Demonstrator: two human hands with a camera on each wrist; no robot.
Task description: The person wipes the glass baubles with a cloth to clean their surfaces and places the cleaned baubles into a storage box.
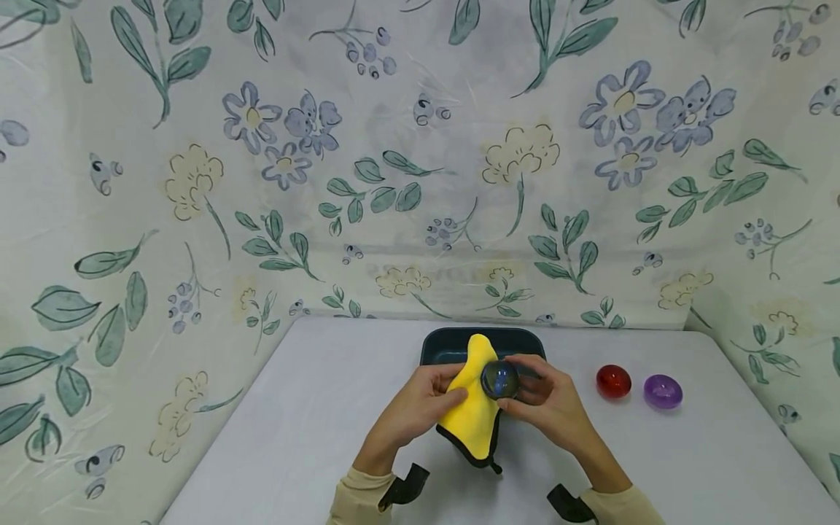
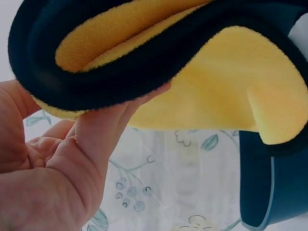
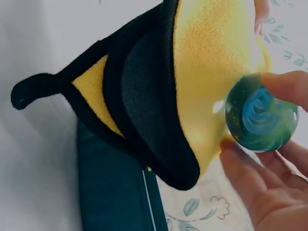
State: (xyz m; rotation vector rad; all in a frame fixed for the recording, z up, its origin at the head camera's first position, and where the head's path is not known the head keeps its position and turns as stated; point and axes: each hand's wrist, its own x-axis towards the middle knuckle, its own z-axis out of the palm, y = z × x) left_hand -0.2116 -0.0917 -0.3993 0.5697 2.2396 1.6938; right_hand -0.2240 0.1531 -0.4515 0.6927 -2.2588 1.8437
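Observation:
My left hand [image 1: 423, 401] grips a folded yellow cloth [image 1: 474, 408] with dark edging and a dark hanging loop, thumb on top and fingers beneath. In the left wrist view the cloth [image 2: 207, 96] shows its folds above the fingers. Between thumb and fingertips, my right hand [image 1: 551, 401] pinches a glass ball [image 1: 500, 380], dark from the head. Up close in the right wrist view, the ball [image 3: 262, 113] is clear blue-green with a pale blue swirl inside. It sits against the yellow face of the cloth. Both hands are raised in front of the dark tray.
A dark teal rectangular tray [image 1: 436, 348] stands behind the hands, partly covered by them and the cloth. To the right on the white table [image 1: 295, 437] lie a red ball [image 1: 613, 382] and a purple ball [image 1: 663, 392]. Flower-patterned curtain [image 1: 394, 146] encloses the table's back and sides.

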